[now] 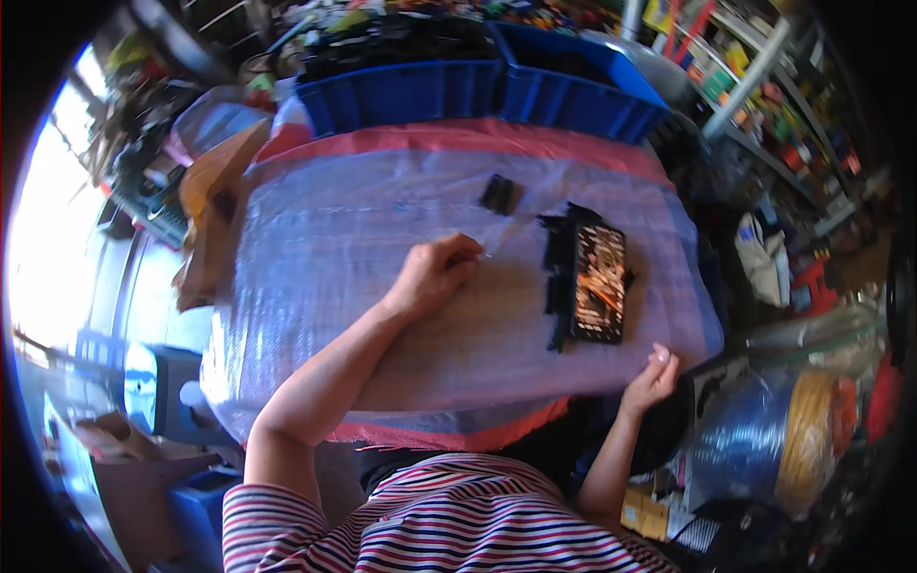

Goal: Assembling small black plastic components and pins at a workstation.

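Observation:
My left hand (437,275) is over the middle of the covered table, its fingers curled together. A faint clear strip shows by its fingertips; whether they hold it is too blurred to tell. Beyond that hand lies a small black block-like piece (498,194). To the right, a smartphone (600,284) with a lit screen lies on or against several flat black pieces (556,250). Nearest to me on the right, my right hand (653,382) is closed at the table's edge, below the phone. What it holds, if anything, is hidden.
A whitish-blue woven sheet with red bands (325,277) covers the table. Two blue bins stand along its far edge; the left bin (401,95) is heaped with black pieces, beside the right bin (583,86). Brown paper (215,210) borders the left side. Crowded shelves (774,105) rise at right.

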Tool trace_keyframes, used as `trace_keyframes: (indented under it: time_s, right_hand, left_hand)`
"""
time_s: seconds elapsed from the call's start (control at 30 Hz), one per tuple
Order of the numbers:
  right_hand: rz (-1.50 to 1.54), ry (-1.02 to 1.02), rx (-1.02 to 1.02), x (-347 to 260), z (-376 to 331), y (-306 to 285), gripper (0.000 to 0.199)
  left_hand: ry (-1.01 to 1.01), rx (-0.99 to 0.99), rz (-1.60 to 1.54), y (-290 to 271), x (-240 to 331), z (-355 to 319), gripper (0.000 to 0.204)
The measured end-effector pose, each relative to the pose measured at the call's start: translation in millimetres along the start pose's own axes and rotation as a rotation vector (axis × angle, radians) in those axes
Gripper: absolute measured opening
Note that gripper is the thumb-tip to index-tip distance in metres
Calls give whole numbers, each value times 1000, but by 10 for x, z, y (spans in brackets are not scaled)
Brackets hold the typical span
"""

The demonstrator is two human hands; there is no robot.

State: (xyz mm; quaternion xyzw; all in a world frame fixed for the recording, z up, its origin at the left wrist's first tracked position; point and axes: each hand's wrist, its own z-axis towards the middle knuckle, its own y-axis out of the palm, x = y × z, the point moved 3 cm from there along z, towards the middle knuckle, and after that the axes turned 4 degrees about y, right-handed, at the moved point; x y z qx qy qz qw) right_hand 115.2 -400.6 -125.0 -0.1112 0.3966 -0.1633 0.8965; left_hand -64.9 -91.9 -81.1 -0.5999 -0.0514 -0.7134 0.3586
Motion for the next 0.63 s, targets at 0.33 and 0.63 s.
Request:
trace_keyframes:
  time_s: [0.33, 0.63]
  right_hand:
    - [-116, -53, -85, -70, 68, -41, 24]
    - [93, 90, -269, -432, 578, -255, 18]
  left_hand:
    - [137, 23, 109, 10, -56, -1, 25]
    - [479, 603, 301, -1053, 1258, -376, 22]
